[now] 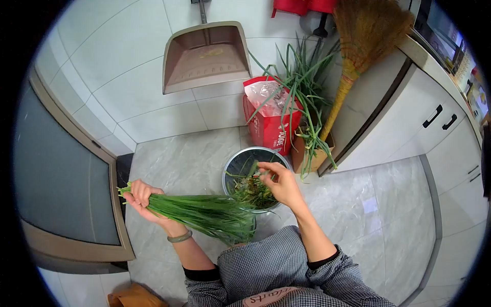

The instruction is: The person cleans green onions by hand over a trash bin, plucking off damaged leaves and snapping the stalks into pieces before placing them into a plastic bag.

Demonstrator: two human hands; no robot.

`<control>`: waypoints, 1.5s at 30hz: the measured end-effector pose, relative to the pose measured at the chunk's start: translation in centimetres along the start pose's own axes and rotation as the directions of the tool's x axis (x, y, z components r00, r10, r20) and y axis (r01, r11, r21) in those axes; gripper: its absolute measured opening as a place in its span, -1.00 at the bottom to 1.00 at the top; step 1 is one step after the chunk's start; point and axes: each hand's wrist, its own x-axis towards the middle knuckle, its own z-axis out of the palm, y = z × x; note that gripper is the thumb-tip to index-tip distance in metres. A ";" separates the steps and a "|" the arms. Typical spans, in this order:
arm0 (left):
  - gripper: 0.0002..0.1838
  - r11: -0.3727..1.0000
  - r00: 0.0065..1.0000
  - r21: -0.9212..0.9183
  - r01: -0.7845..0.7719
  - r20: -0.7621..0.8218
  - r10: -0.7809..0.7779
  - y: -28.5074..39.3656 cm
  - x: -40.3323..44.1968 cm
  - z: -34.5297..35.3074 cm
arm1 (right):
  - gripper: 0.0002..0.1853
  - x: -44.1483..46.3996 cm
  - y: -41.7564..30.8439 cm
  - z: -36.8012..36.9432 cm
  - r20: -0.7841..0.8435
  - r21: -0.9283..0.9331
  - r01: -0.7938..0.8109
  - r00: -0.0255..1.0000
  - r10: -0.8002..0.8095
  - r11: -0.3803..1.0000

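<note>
Presently I log a long green leafy bundle [204,210] clasped by the left hand [144,200] near its stem ends, long axis running rightward; the right hand [280,183], fingers bent, hovers over a round silver-rimmed bin [240,162] of plant scraps [249,192], pinch unclear to me. Beneath, grey marbled floor tiles [353,215]; beyond, white wall tiles [156,116].

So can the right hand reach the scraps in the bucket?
Probably yes: the right hand is over the bucket, which has no lid on, and the scraps look close below. The greens in the left hand overlap only the bucket's near edge, so the way seems free.
</note>
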 end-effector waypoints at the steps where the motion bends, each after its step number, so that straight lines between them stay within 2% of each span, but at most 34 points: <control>1: -0.63 1.000 1.000 -0.010 -0.001 -0.003 0.001 -0.3 0.0 0.3 | -0.77 0.0 -0.2 0.1 0.004 -0.056 0.112 0.994 -0.112 0.992; 2: -0.63 1.000 1.000 -0.020 -0.003 -0.005 0.003 -0.4 0.1 0.4 | -0.74 0.0 -0.3 0.2 0.014 -0.111 0.224 0.974 -0.224 0.968; 3: -0.63 1.000 1.000 -0.024 -0.001 0.004 0.001 -0.5 0.3 0.1 | -0.74 0.4 -0.3 -0.2 0.012 -0.113 0.233 0.972 -0.233 0.966; 5: -0.64 1.000 1.000 -0.004 0.004 -0.001 -0.004 0.0 0.3 0.4 | -0.69 0.4 -0.5 -0.3 0.040 -0.095 0.564 0.826 -0.563 0.821; 6: -0.64 1.000 1.000 -0.001 0.004 -0.001 -0.004 0.1 0.3 0.5 | -0.69 0.1 -0.9 -0.3 0.040 -0.092 0.563 0.826 -0.562 0.821; 8: -0.65 1.000 1.000 -0.006 0.003 0.001 -0.003 -0.1 0.4 0.4 | -0.67 -0.7 -2.5 -0.5 0.138 0.129 0.573 0.798 -0.587 0.809; 12: -0.64 1.000 1.000 -0.011 -0.002 -0.003 0.002 -0.3 0.3 0.3 | -0.68 -2.3 -4.3 -0.6 0.253 0.217 0.460 0.825 -0.505 0.861; 15: -0.64 1.000 1.000 -0.004 -0.007 -0.014 0.007 0.0 0.2 0.0 | -0.72 -2.1 -3.8 -0.7 0.314 0.166 0.537 0.766 -0.561 0.827; 19: -0.64 1.000 1.000 0.000 -0.012 -0.011 0.012 0.0 0.2 0.1 | -0.79 -1.8 -2.7 -0.3 0.314 0.132 0.578 0.746 -0.587 0.806; 21: -0.63 1.000 1.000 -0.002 -0.006 -0.008 0.006 0.0 0.2 0.1 | -0.83 -1.6 -2.7 -0.1 0.238 0.084 0.627 0.742 -0.627 0.774; 22: -0.63 1.000 1.000 0.001 -0.017 -0.008 0.017 0.0 0.2 0.0 | -0.83 -1.7 -2.8 0.0 0.239 0.084 0.627 0.742 -0.626 0.774; 24: -0.63 1.000 1.000 0.004 -0.026 -0.008 0.027 0.1 0.2 -0.1 | -0.84 -1.9 -3.1 0.0 0.202 -0.035 0.513 0.844 -0.497 0.858; 27: -0.64 0.998 0.999 0.047 -0.035 -0.007 0.035 0.2 0.1 -0.4 | -0.84 -1.8 -3.1 0.2 0.167 -0.108 0.440 0.892 -0.420 0.891; 30: -0.63 0.996 0.999 0.079 -0.028 -0.020 0.030 0.2 0.1 -0.6 | -0.85 -1.4 -1.8 0.3 0.222 -0.158 0.514 0.851 -0.477 0.843; 34: -0.64 0.993 0.998 0.104 -0.051 -0.029 0.054 0.2 0.0 -0.7 | -0.80 -0.7 -1.0 0.0 0.207 -0.171 0.520 0.849 -0.486 0.837; 36: -0.64 0.991 0.997 0.120 -0.057 -0.053 0.064 0.3 -0.1 -0.9 | -0.81 -0.4 -0.8 -0.1 0.165 -0.197 0.421 0.905 -0.393 0.886; 37: -0.64 0.990 0.994 0.118 -0.078 -0.070 0.087 0.4 -0.1 -1.0 | -0.81 -0.2 -0.7 0.1 0.165 -0.197 0.421 0.905 -0.393 0.886; 39: -0.65 0.988 0.990 0.117 -0.100 -0.087 0.110 0.9 -0.1 -1.4 | -0.82 0.2 -0.3 0.7 -0.012 -0.102 0.382 0.923 -0.386 0.918; 40: -0.66 0.986 0.986 0.120 -0.113 -0.107 0.127 1.3 -0.1 -1.7 | -0.82 0.2 0.0 0.7 -0.012 -0.103 0.383 0.922 -0.386 0.918; 42: -0.66 0.984 0.982 0.125 -0.127 -0.128 0.143 1.7 -0.2 -2.1 | -0.85 0.1 0.3 0.6 0.016 -0.016 0.186 0.982 -0.186 0.982; 43: -0.66 0.979 0.977 0.144 -0.142 -0.140 0.162 1.8 -0.2 -2.3 | -0.85 0.1 0.0 0.4 0.016 -0.015 0.187 0.982 -0.186 0.982; 45: -0.67 0.974 0.972 0.164 -0.157 -0.150 0.182 1.9 -0.3 -2.4 | -0.82 0.0 -0.6 -0.2 0.014 -0.135 0.199 0.980 -0.199 0.971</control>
